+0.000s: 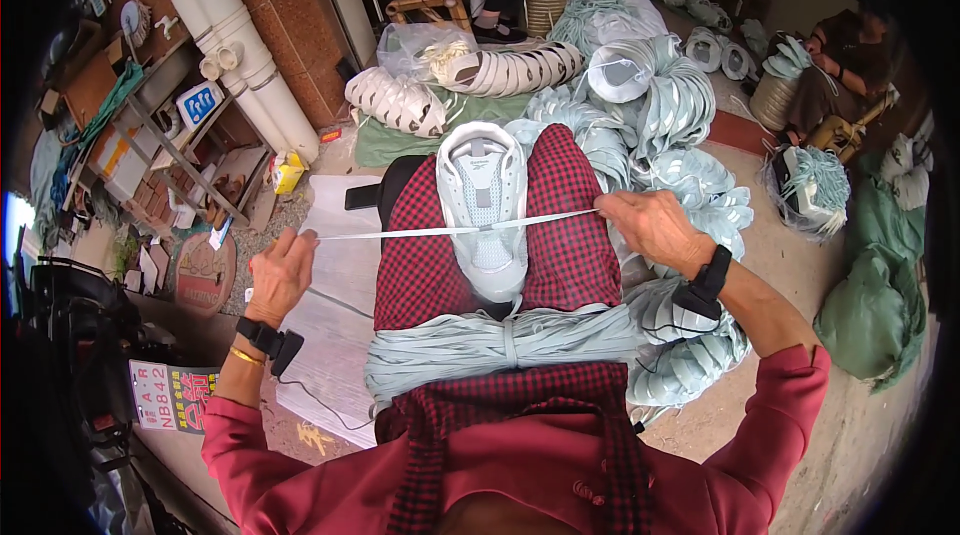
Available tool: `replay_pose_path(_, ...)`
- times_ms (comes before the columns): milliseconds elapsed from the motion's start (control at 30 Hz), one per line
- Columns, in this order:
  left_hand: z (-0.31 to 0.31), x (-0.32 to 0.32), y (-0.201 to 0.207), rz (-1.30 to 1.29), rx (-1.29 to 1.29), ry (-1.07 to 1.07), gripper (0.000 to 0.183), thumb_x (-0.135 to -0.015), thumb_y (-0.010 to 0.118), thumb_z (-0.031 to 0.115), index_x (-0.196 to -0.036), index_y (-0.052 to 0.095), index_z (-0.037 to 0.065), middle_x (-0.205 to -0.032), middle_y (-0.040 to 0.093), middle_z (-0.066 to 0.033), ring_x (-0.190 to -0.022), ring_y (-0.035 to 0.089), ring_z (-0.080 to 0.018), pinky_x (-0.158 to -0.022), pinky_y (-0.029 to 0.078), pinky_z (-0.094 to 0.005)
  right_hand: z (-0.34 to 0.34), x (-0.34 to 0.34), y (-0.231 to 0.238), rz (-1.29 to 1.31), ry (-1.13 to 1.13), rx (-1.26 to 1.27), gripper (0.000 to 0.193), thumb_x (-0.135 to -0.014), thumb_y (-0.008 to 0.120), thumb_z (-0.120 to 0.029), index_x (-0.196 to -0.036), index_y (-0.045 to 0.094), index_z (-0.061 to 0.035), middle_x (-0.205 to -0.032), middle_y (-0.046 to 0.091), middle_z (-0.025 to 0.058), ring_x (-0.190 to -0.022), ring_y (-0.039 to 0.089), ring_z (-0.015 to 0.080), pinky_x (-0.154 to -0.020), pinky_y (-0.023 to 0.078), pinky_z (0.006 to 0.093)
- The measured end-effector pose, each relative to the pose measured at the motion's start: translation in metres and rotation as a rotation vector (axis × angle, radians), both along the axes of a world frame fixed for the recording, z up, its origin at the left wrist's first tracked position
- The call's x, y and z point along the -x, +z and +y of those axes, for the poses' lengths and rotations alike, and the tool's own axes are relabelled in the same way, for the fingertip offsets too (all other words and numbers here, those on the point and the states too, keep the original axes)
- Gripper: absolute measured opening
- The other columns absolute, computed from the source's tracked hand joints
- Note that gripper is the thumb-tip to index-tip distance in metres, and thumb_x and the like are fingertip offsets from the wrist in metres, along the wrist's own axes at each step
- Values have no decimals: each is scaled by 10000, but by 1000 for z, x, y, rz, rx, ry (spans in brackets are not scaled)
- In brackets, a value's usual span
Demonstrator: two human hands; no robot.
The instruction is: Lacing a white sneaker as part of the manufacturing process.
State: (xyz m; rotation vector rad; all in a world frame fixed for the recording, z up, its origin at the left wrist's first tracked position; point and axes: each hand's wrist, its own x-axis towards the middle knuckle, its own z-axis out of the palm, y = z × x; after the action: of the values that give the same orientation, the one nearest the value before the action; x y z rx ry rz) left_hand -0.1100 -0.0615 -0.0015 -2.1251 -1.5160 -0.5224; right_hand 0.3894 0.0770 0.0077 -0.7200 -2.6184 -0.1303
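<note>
A pale blue-white shoe upper (482,180) rests upright on the red-and-black checked cloth (572,225) over my lap. A flat pale shoelace (400,233) is stretched nearly level across the upper, threaded through it near the lower end of the throat. To the left of the upper, my left hand (282,270) pinches one end of the lace. At the right, somewhat higher, my right hand (652,227) pinches the other end. Across my lap below the upper lies a thick bundle of pale blue laces (500,347), tied at its middle.
Stacks of similar shoe uppers (650,85) are heaped along my right. Beige uppers (515,70) lie on green cloth ahead. A white sheet (330,325) spreads at my left. Two other people sit farther off. White pipes (220,25) and a cluttered shelf stand at the left.
</note>
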Motion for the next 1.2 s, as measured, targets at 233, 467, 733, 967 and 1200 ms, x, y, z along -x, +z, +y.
replay_pose_path(233, -48, 134, -15, -178, 58, 412, 259, -947, 503, 68, -1181, 610, 36, -1165, 604, -208, -908, 645, -421, -716, 548, -448, -18, -115, 38, -41, -411, -122, 91, -839, 535, -75, -929, 526, -65, -662, 583, 171, -622, 589, 404, -539, 433, 512)
replay_pose_path(467, 34, 154, -81, -802, -28, -320, 309, -1032, 426, 115, -1237, 593, -43, -1244, 627, -194, -1075, 629, -327, -958, 487, -377, -1, -199, 55, -47, -713, -232, 101, -895, 508, -125, -961, 554, -64, -642, 596, 187, -610, 604, 403, -539, 457, 488)
replay_pose_path(733, 83, 163, -134, -748, -279, -231, 306, -1025, 453, 126, -1213, 609, -58, -1208, 645, -202, -1054, 639, -322, -951, 491, -376, -47, -294, 76, -59, -1003, -341, 139, -909, 494, -153, -968, 593, -76, -664, 622, 190, -630, 634, 400, -559, 482, 489)
replay_pose_path(967, 134, 186, -133, -671, -493, -114, 306, -1020, 477, 136, -1192, 624, -70, -1176, 662, -209, -1037, 648, -318, -945, 495, -376, -81, -329, 73, -28, -1223, -407, 100, -911, 542, -132, -926, 611, -60, -828, 617, 163, -803, 628, 365, -674, 491, 470)
replay_pose_path(1200, -162, 345, -19, -248, -815, 482, 310, -1014, 501, 146, -1171, 638, -83, -1145, 678, -216, -1019, 657, -314, -939, 498, -375, -52, -246, 38, 1064, -872, -690, 127, -925, 587, -57, -1009, 680, -35, -869, 643, 116, -758, 618, 228, -640, 476, 315)
